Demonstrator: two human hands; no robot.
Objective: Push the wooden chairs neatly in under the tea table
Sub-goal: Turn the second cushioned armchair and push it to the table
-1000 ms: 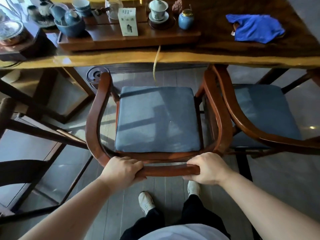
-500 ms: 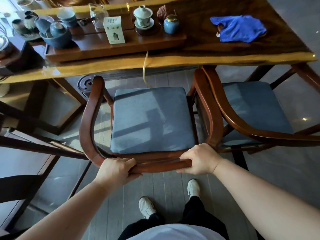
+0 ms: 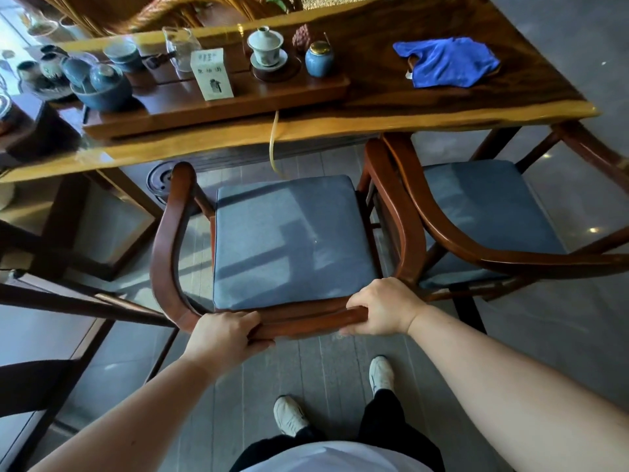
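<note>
In the head view we see the wooden chair (image 3: 292,240) in the centre of the frame, its open front pointing toward the top of the frame at the tea table (image 3: 374,120), its curved back rail lying crosswise along the lower edge of the blue seat cushion (image 3: 292,240). The front tips of its arms lie just at the table's near edge, while the seat is out in the open. Our left hand (image 3: 221,338) is wrapped around the back rail at lower centre-left, fingers curled over the wood; our right hand (image 3: 384,308) is clenched on the same rail at centre-right. A second wooden chair (image 3: 483,219) is at the right of the frame, just beside the first, and faces the table too. A blue cloth (image 3: 446,61) lies on the tabletop at upper right, and a tea tray (image 3: 218,100) is at upper left.
</note>
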